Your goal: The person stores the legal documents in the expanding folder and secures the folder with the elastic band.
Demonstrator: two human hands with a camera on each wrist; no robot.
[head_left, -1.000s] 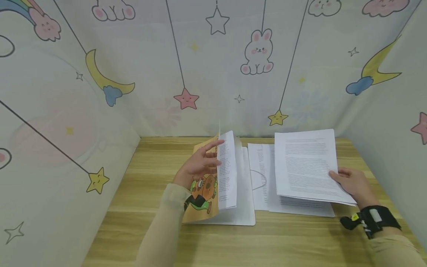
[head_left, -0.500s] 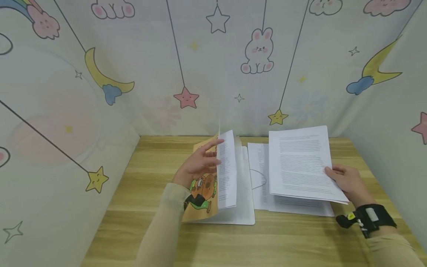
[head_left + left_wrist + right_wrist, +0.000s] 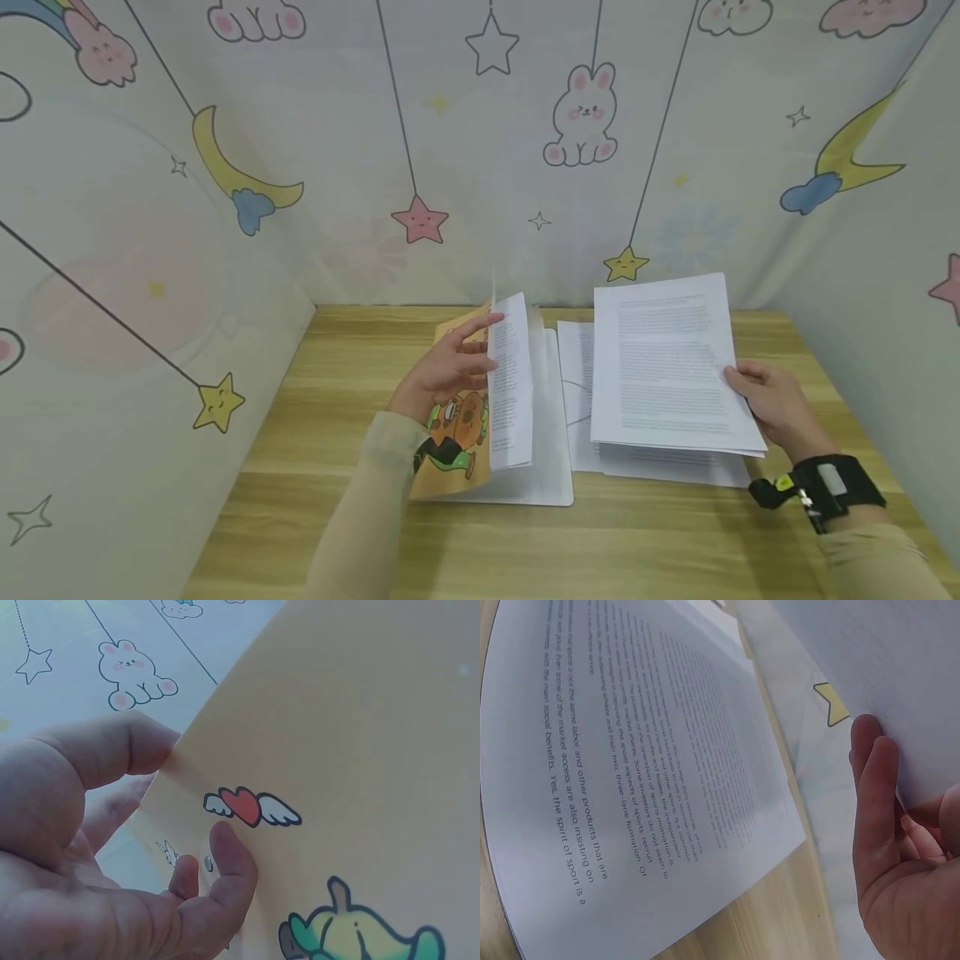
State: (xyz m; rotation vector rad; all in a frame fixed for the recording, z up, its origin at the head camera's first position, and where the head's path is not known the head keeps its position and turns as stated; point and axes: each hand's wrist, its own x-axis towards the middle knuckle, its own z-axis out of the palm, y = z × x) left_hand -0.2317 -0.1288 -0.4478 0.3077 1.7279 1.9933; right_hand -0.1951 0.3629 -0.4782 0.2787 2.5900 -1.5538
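Observation:
A folder with an orange cartoon cover (image 3: 457,425) stands partly open on the table, its white back part (image 3: 551,467) lying flat. My left hand (image 3: 450,371) grips the free edge of the cover and holds it raised; in the left wrist view its fingers (image 3: 236,874) lie along the orange face by a winged red heart. Printed pages (image 3: 512,392) show inside the folder. My right hand (image 3: 780,408) pinches the right edge of a thin stack of printed sheets (image 3: 660,367), thumb on top, fingers underneath. This stack is tilted above other printed sheets (image 3: 622,787) lying below it.
The lower sheets (image 3: 675,467) lie on the wood-grain table (image 3: 525,550) right beside the folder. A thin curved line (image 3: 577,383) crosses them near the folder. Cartoon-printed white curtains (image 3: 487,167) close in the back and both sides.
My right hand has moved left and slightly away from me with its stack of sheets, covering more of the lower pages. The left hand and the folder have stayed in place.

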